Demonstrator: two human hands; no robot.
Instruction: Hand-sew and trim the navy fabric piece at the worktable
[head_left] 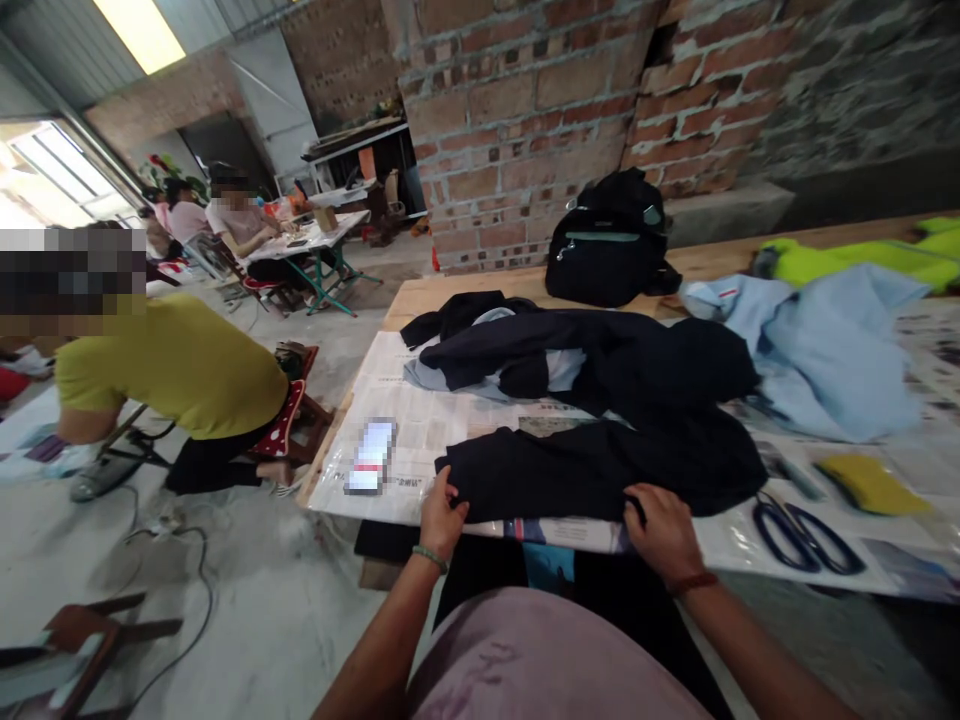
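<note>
A dark navy garment lies in front of me, one long leg or sleeve of it stretched along the table's near edge; I cannot tell which it is. At its left end, my left hand pinches the hem corner. My right hand has its fingers curled on the near edge, further right. Behind, more dark cloth is bunched with a grey-blue lining showing. Blue-handled scissors rest to the right of my right hand. Left of the garment is a phone with its screen lit.
Newspaper under clear plastic covers the wooden table. Light blue cloth, a yellow pad and neon yellow cloth lie at right. A black backpack stands at the back. A person in a yellow shirt sits left.
</note>
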